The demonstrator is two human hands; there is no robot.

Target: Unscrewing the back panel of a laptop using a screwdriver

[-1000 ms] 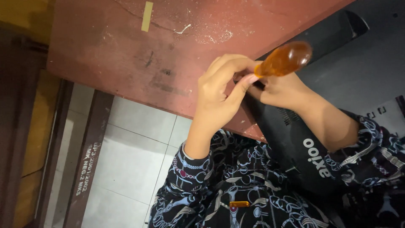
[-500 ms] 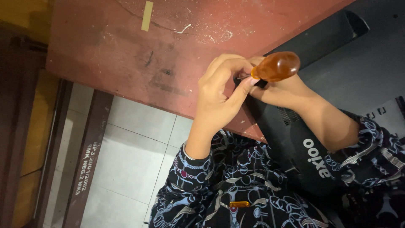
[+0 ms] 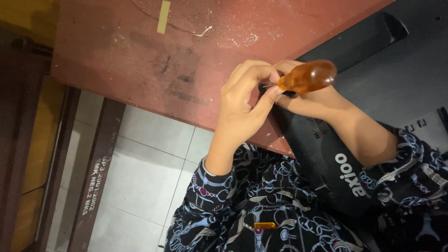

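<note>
The black plastic panel (image 3: 373, 107) lies across the scuffed red table (image 3: 140, 60) and your lap. Your right hand (image 3: 312, 100) grips the amber-handled screwdriver (image 3: 308, 77) above the panel's edge, while your left hand (image 3: 245, 105) pinches its thin shaft.

Your left hand (image 3: 242, 109) is raised with the wrist bent, fingers (image 3: 249, 70) arched over and curled toward your right hand, the thumb (image 3: 266, 100) stretched out to meet them. Your right hand (image 3: 308, 100) lies just beside it, palm turned partly up, its fingers closed in a grip and touching the left fingertips. Both forearms rise from patterned sleeves (image 3: 219, 186) pushed back from the wrists, the left forearm nearly upright in view, the right one slanting in from the side.
</note>
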